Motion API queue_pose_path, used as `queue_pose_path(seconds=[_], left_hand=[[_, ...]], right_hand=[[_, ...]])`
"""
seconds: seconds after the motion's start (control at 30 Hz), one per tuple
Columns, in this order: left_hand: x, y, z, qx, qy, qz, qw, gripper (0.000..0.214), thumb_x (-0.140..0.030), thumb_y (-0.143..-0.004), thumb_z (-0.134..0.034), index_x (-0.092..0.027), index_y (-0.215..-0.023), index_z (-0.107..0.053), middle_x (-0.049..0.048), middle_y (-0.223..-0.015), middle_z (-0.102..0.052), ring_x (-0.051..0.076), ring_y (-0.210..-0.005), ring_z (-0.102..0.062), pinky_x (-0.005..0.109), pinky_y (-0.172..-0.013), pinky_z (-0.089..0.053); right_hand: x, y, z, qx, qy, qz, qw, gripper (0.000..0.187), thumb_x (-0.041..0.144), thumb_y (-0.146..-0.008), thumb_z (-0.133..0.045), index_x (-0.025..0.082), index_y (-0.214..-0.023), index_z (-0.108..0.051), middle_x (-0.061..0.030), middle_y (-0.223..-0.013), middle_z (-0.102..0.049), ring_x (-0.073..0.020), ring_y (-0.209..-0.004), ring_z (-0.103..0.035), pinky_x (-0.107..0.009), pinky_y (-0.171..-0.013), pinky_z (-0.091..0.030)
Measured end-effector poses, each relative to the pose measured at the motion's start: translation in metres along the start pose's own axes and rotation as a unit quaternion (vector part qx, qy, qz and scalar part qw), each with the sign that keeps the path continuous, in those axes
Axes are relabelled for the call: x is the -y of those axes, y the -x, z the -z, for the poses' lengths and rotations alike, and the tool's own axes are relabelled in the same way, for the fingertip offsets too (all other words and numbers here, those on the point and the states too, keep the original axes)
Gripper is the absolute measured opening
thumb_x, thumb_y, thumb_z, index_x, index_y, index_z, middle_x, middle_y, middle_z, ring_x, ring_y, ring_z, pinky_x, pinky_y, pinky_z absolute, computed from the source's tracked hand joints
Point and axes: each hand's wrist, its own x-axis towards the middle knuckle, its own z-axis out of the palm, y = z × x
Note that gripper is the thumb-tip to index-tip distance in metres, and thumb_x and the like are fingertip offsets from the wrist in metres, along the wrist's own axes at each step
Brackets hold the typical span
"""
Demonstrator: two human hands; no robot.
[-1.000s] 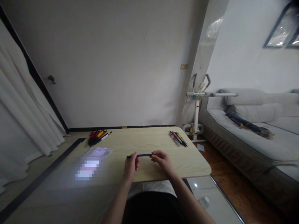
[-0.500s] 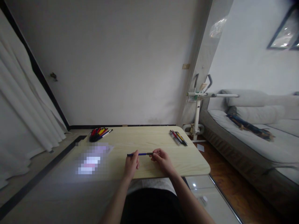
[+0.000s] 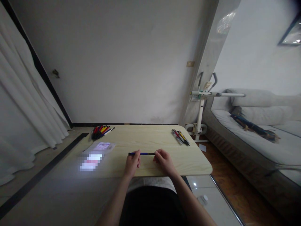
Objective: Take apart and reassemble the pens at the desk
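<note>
A blue pen [image 3: 144, 153] with dark ends lies level between my two hands, just above the light wooden table [image 3: 141, 138]. My left hand [image 3: 133, 162] is closed around its blue part, the dark end poking out past the fingers. At the other, blackish end, my right hand [image 3: 164, 160] pinches the tip between thumb and fingers. Whether that blackish part is a cap or a grip I cannot tell.
A heap of coloured pens [image 3: 100, 132] lies at the table's back left, and several more pens [image 3: 180, 137] sit in a row at the back right. A clear plastic bag [image 3: 107, 147] rests on the left, beside a pixelated bright patch. White exercise equipment [image 3: 200, 114] and a sofa [image 3: 254, 135] stand to the right.
The view has shifted slightly. Both hands keep hold of the pen, and my right hand has slid a little outward toward its end, so more of the blackish part shows.
</note>
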Motion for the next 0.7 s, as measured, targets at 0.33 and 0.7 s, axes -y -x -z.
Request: queue_pose_path(seconds=[0.33, 0.7], left_hand=[[-0.0023, 0.0017, -0.0004, 0.006, 0.02, -0.003, 1.0, 0.039, -0.043, -0.074, -0.048, -0.019, -0.047, -0.034, -0.0084, -0.033, -0.031, 0.006, -0.028, -0.033, 0.019, -0.033, -0.025], [-0.0001, 0.0015, -0.0005, 0.005, 0.05, -0.003, 0.999, 0.038, -0.04, -0.075, -0.047, -0.018, -0.047, -0.036, -0.0082, -0.033, -0.032, 0.006, -0.028, -0.032, 0.019, -0.033, -0.024]], right_hand=[[0.0056, 0.0024, -0.0007, -0.003, 0.054, 0.001, 0.999, 0.035, 0.048, -0.078, -0.044, 0.016, -0.066, -0.052, 0.0008, -0.051, -0.054, -0.0099, -0.046, -0.045, -0.021, -0.045, -0.036], [0.0026, 0.0011, 0.0035, -0.045, 0.11, 0.01, 0.993, 0.034, 0.041, -0.074, -0.052, 0.016, -0.052, -0.057, 0.0018, -0.047, -0.05, -0.0116, -0.05, -0.047, -0.022, -0.051, -0.034]])
